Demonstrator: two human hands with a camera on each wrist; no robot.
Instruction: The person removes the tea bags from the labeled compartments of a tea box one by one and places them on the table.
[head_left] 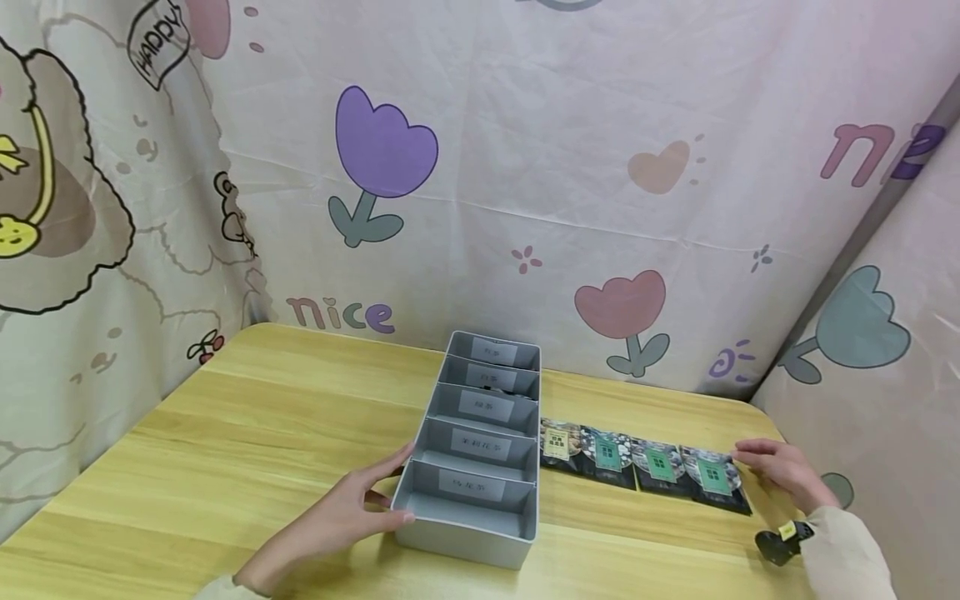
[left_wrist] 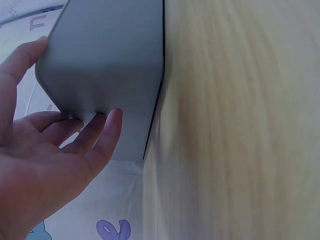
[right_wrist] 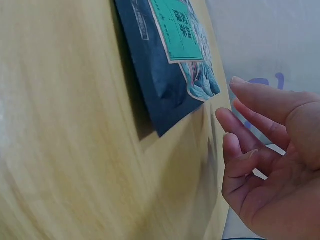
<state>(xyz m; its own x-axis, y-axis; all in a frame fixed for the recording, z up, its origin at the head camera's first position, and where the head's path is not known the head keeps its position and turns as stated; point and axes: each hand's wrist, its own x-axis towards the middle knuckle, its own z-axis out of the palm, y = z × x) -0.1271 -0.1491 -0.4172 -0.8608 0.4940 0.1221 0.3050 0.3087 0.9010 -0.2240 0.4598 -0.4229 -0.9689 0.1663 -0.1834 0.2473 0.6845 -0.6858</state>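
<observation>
A long grey box (head_left: 467,533) with several compartments stands on the table, paper labels on its inner walls. My left hand (head_left: 341,512) rests against its near left corner, thumb at the front edge and fingers along the side. In the left wrist view those fingertips touch the grey wall, loosely bent. Right of the box, several dark tea packets lie flat in a row; the rightmost packet (head_left: 714,478) has a green label. My right hand (head_left: 783,471) is just beyond that packet's right end, fingers relaxed and holding nothing. The right wrist view shows a small gap between fingertips and packet.
Something dark (head_left: 491,389) shows in a rear compartment, too small to tell. A printed curtain (head_left: 487,208) hangs behind and at both sides of the wooden table (head_left: 247,433). A small black device (head_left: 780,546) sits at my right wrist.
</observation>
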